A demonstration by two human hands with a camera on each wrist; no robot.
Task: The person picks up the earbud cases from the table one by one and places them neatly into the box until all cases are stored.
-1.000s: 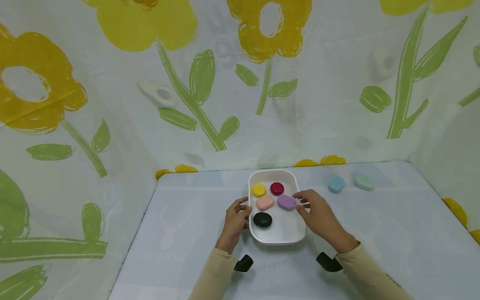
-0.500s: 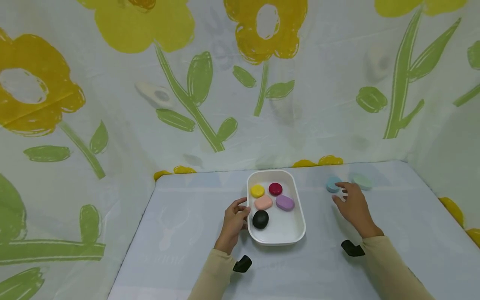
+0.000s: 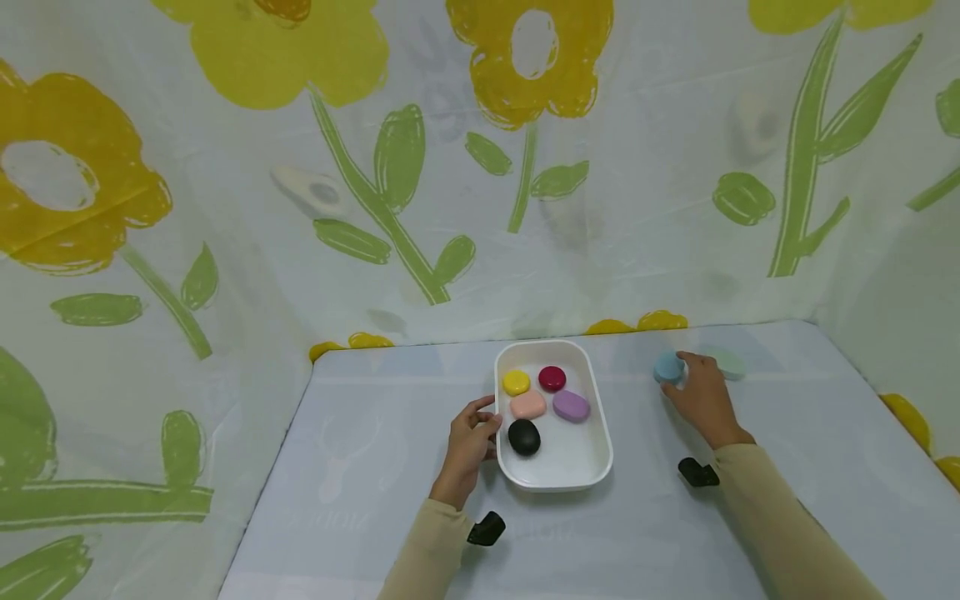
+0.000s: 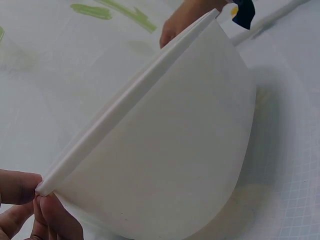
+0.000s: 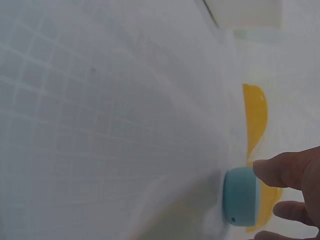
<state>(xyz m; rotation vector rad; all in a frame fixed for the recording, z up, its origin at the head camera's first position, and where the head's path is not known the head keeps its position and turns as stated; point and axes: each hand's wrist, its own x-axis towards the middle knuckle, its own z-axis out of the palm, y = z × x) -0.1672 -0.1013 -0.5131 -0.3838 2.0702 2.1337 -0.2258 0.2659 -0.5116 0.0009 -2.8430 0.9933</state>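
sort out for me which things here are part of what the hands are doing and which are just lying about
In hand:
- blue stone, gripped by the right hand
- white tray, its rim held by the left hand
- yellow, red, pink, purple and black stones in the tray

Lying about:
- green stone, beside the right hand
- flowered cloth backdrop

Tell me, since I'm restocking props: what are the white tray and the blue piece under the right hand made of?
The white tray looks like moulded plastic: a thin, even wall, rolled rim, matte sheen. The blue piece seems smooth hard plastic or painted wood, with rounded edges and a flat matte face; which one, the views leave open.
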